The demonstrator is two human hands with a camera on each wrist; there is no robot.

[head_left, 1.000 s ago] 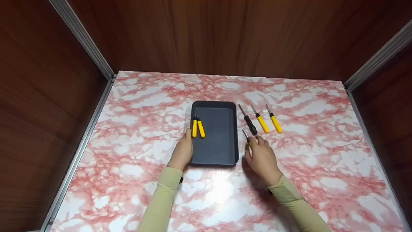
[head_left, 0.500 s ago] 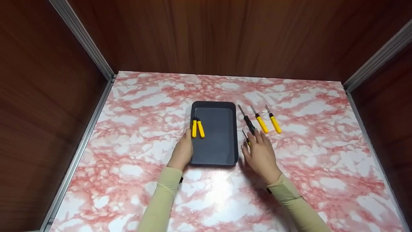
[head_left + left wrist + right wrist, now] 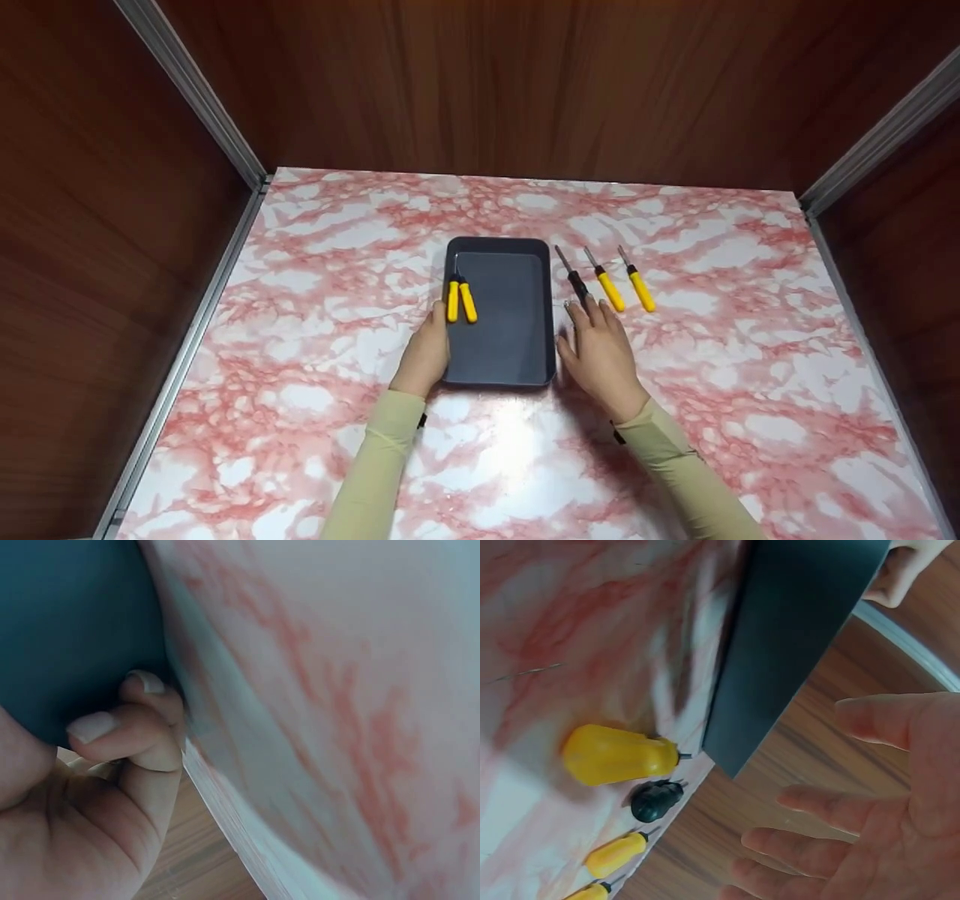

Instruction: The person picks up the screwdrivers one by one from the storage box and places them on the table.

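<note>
My left hand (image 3: pixel 426 351) grips the left side of a dark grey rectangular tray (image 3: pixel 501 330); its curled fingers show against the tray wall in the left wrist view. Two yellow-handled screwdrivers (image 3: pixel 468 301) lie inside, along the left wall. Right of the tray, my right hand (image 3: pixel 602 361) is spread with straight fingers, and its palm is bare in the right wrist view. A yellow-handled screwdriver (image 3: pixel 619 755) lies just beyond those fingers, mostly hidden under the hand in the head view. The fingertips overlap the handle of a black screwdriver (image 3: pixel 576 283) there.
Two more yellow-handled screwdrivers (image 3: pixel 610 291) lie side by side to the right of the black one. All rest on a red-and-white marbled tabletop (image 3: pixel 315 337). Brown wood-grain panels (image 3: pixel 510 90) with metal edge strips enclose the back and both sides.
My right hand has let go of the yellow-handled screwdriver beside the tray; its fingers have straightened and shifted slightly forward and left. The left hand and tray stay put.
</note>
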